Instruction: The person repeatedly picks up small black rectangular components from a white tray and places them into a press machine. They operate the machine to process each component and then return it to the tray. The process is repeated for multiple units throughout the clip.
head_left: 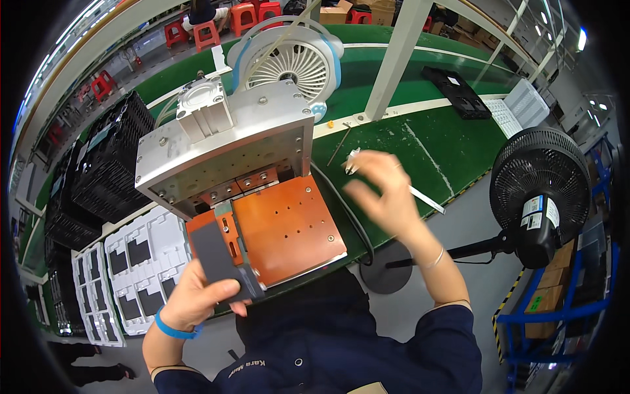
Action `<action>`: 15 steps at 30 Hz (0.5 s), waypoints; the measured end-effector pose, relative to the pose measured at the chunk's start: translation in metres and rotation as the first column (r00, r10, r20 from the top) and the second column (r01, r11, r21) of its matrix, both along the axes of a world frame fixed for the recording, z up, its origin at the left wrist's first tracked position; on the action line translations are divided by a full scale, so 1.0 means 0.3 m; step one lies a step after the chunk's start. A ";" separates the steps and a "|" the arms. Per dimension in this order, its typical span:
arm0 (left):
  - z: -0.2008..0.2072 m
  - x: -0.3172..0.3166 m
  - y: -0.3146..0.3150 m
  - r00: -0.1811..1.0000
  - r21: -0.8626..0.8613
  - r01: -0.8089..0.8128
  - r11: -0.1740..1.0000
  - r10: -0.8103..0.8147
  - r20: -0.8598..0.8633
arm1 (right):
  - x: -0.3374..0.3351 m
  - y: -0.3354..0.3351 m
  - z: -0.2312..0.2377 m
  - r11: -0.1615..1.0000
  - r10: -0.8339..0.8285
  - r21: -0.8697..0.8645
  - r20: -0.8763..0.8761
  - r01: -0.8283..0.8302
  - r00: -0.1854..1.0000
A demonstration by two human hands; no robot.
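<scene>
My left hand (197, 299) grips a flat dark grey rectangular panel (220, 253) lying on the orange plate (289, 226) of a grey metal press machine (223, 141). The thumb rests on the panel's near end. My right hand (384, 190) is raised over the green bench to the right of the machine, blurred, with its fingers curled around a small pale strip (352, 159). A longer white strip (426, 200) lies on the bench just beyond that hand.
White trays (141, 262) of dark panels sit left of the machine, with black crates (98, 171) behind them. A white fan (292, 59) stands behind the press, a black floor fan (541, 190) at the right. A white post (397, 59) rises from the bench.
</scene>
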State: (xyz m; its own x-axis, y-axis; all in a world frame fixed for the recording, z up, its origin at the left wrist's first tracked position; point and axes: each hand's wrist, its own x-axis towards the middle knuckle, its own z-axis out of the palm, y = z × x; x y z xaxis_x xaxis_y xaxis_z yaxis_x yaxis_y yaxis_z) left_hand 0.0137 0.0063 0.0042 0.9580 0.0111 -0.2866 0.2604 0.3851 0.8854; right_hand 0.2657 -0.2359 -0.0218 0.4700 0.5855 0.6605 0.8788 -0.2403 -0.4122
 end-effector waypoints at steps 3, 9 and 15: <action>-0.001 0.017 0.034 0.996 0.148 -0.092 0.985 0.094 -0.009 | 0.285 -0.221 -0.258 0.841 -0.421 -0.405 -0.072 0.359 0.904; -0.008 0.083 0.009 0.984 0.267 -0.176 0.948 0.177 0.020 | 0.365 -0.203 -0.298 0.716 -0.503 -0.606 -0.104 0.346 0.858; -0.030 0.063 0.031 0.990 0.156 -0.120 0.980 0.130 -0.051 | 0.286 -0.302 -0.267 0.864 -0.467 -0.332 -0.245 0.379 0.850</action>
State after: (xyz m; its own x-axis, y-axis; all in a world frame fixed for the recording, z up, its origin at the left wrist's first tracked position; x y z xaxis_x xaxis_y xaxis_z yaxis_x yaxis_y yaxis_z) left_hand 0.0327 0.0155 -0.0049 0.9273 0.1776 -0.3294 0.2732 0.2802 0.9202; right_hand 0.3515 -0.3266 -0.1020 0.8635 0.4113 0.2917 0.5042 -0.6960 -0.5113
